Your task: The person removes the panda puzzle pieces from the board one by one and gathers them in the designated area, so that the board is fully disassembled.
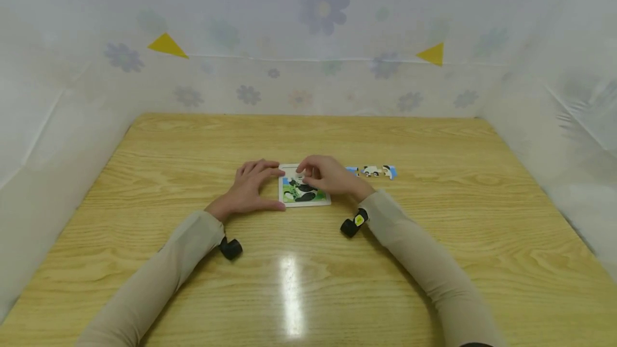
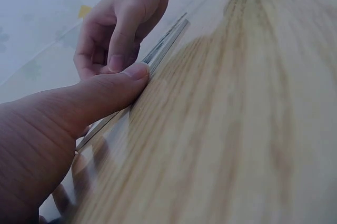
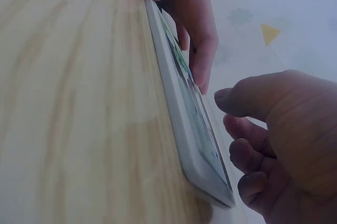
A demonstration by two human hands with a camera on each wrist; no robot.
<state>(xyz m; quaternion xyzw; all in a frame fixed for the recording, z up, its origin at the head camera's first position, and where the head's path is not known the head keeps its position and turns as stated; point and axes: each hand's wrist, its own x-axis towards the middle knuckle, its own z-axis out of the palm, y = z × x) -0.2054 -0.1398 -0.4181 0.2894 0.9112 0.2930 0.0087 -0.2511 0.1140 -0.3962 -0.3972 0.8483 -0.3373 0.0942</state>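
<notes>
A small panda jigsaw puzzle in a white-bordered tray (image 1: pixel 305 203) lies flat on the wooden table. My left hand (image 1: pixel 250 189) is spread at its left side, the thumb at the near left corner and the index finger at the upper left edge. Over the tray's upper part hovers my right hand (image 1: pixel 325 174), its thumb and index finger bent toward the picture. In the right wrist view, the right thumb (image 3: pixel 245 97) and fingers are apart, with no piece visible between them. Loose panda pieces (image 1: pixel 371 171) lie right of the tray; the right hand partly hides the tray.
The wooden table (image 1: pixel 217 293) extends around the tray, with a light reflection in front. White flower-patterned sheeting (image 1: pixel 299 79) stands behind and at both sides. Two yellow triangles (image 1: pixel 167 46) are on the back sheet. Each wrist carries a small black camera (image 1: pixel 231 249).
</notes>
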